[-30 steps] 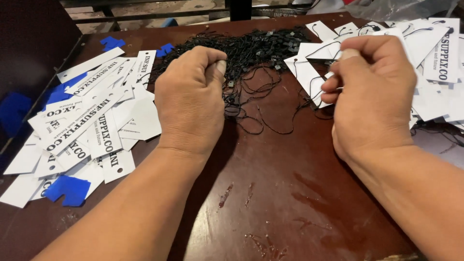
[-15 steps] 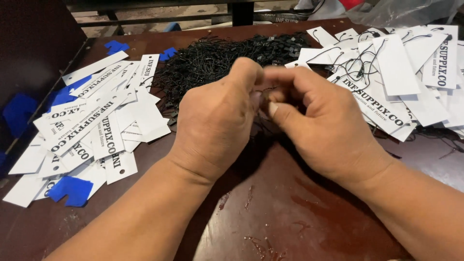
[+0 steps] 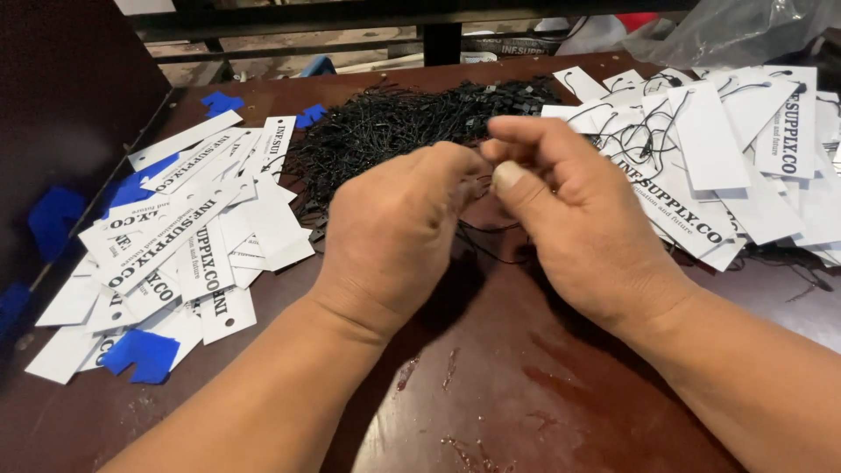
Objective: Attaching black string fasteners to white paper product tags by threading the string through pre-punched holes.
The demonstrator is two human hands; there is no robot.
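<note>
Black string (image 3: 480, 238) is being pinched between both hands above the bench (image 3: 491, 394), trailing loosely beneath them. Left hand (image 3: 399, 232) and right hand (image 3: 569, 219) are closing their fingertips on it. Strung tags (image 3: 701, 149) are piling up at right; unstrung tags (image 3: 188, 236) and the string heap (image 3: 385, 127) are waiting.

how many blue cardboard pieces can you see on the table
5 at least: two small blue pieces near the far edge, one under the left pile of white tags, one at the left edge, one at that pile's near end. More may lie hidden under the tags.
</note>
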